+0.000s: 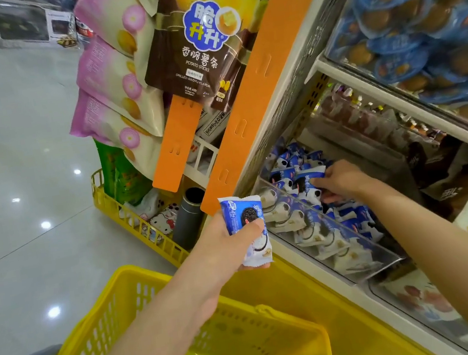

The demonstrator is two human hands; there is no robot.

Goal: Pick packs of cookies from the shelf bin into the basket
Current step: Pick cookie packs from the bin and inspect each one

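A clear shelf bin (353, 246) holds several blue-and-white cookie packs (315, 232). My left hand (229, 239) grips two such packs (245, 221) in front of the bin, above the far edge of the yellow basket (119, 310). My right hand (340, 180) reaches inside the bin, and its fingers pinch another cookie pack (310, 174) lying on the pile. The basket stands below my left forearm; no packs show on the visible part of its floor.
Orange strips (247, 91) carry hanging snack bags (195, 41) on the left of the shelf. Under them a yellow wire rack (130, 219) stands on the floor. Blue round packs (414, 16) fill the upper shelf; other bins lie to the right.
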